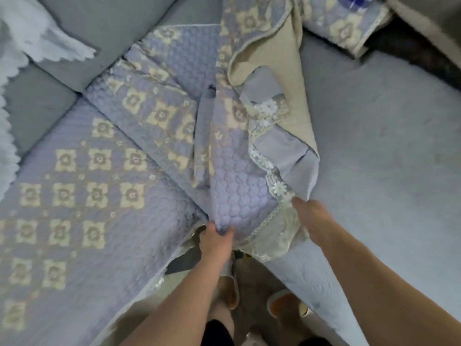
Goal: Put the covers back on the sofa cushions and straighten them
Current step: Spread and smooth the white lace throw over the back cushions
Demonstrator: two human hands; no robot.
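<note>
At sofa front | left hand (216, 239), right hand (314, 218) grip quilted cover (234, 196)

The left hand (216, 242) has its fingertips buried under the quilted cover (234, 196), so how they curl is unclear. The right hand (313, 221) hides part of the lace trim (277, 186). The folded cover (346, 23) and the white lace cloth (22, 41) run off the top edge. Both slippers (284, 304) are blurred.

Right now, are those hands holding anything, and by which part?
Yes, both hold the quilted purple cover. The left hand pinches its near quilted edge; the right hand grips the lace trim along that edge.
</note>
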